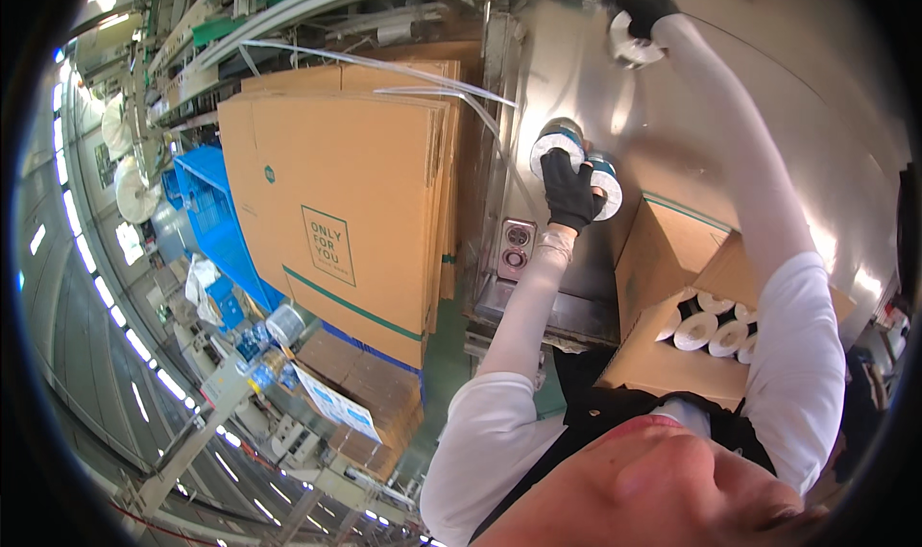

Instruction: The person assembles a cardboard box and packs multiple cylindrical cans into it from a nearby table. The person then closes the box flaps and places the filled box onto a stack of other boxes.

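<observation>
My left hand (569,194), in a black half-finger glove, grips two short rolls with white end faces and dark blue-green sides. One roll (555,145) is at its fingertips; the other roll (607,199) is beside it, under the thumb side. They are on a shiny metal worktop (663,153). Far off at the top, my right hand (647,5), gloved alike, is curled over white rolls (634,49); its fingertips are partly hidden. An open cardboard box (663,249) stands close to my body, with several white rolls (696,333) inside.
A phone (516,249) lies at the worktop's left edge. Left of it stands a stack of flattened cardboard boxes (336,163), with loose white straps (384,68) across its top. Beyond are a blue crate (216,211) and a brown carton (360,379). Metal rails (317,4) run along the far left.
</observation>
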### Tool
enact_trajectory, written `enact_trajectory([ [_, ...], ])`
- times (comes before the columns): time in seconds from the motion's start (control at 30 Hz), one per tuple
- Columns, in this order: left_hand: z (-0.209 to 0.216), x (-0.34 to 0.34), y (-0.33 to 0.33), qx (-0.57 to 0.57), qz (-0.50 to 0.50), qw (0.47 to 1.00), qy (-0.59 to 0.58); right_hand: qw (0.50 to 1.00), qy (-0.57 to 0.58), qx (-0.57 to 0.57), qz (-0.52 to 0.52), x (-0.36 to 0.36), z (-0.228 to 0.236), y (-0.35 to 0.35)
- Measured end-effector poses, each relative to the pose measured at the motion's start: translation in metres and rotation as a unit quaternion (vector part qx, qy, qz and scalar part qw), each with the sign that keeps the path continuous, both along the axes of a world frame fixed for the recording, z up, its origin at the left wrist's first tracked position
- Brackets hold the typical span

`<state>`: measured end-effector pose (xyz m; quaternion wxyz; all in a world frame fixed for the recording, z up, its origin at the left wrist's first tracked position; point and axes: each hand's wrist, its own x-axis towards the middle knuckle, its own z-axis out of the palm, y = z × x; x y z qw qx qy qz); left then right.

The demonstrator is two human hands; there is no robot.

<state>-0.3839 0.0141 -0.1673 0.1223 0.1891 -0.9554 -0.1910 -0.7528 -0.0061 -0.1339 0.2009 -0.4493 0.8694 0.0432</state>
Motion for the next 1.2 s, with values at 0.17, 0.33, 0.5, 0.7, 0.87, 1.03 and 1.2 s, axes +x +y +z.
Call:
enact_trajectory([
  [0.17, -0.007, -0.002, 0.004, -0.052, -0.026, 0.998, -0.021, 0.980, 0.003, 0.057, 0.192, 0.056, 0.041, 0.071],
  [0.33, -0.005, 0.005, -0.011, -0.136, -0.108, 0.977, -0.124, 0.955, -0.017, -0.255, 0.150, 0.083, 0.186, 0.197],
  [0.5, 0.018, 0.011, -0.063, 0.027, -0.073, 0.979, -0.188, 0.855, -0.107, -0.487, -0.142, 0.161, 0.345, 0.332],
  [0.7, 0.207, -0.026, -0.026, 0.382, -0.098, 0.901, 0.178, 0.786, -0.253, -0.483, -0.290, 0.292, 0.268, 0.545],
  [0.87, 0.346, 0.007, 0.091, 0.058, -0.389, 0.912, 0.113, 0.909, 0.244, -0.286, -0.180, 0.354, 0.268, 0.547],
  [1.03, 0.345, 0.062, 0.171, -0.176, -0.578, 0.796, 0.011, 0.938, 0.002, -0.343, -0.049, 0.353, 0.272, 0.483],
  [1.2, 0.319, 0.056, 0.166, -0.174, -0.522, 0.831, -0.082, 0.934, -0.167, -0.284, -0.141, 0.365, 0.270, 0.375],
])
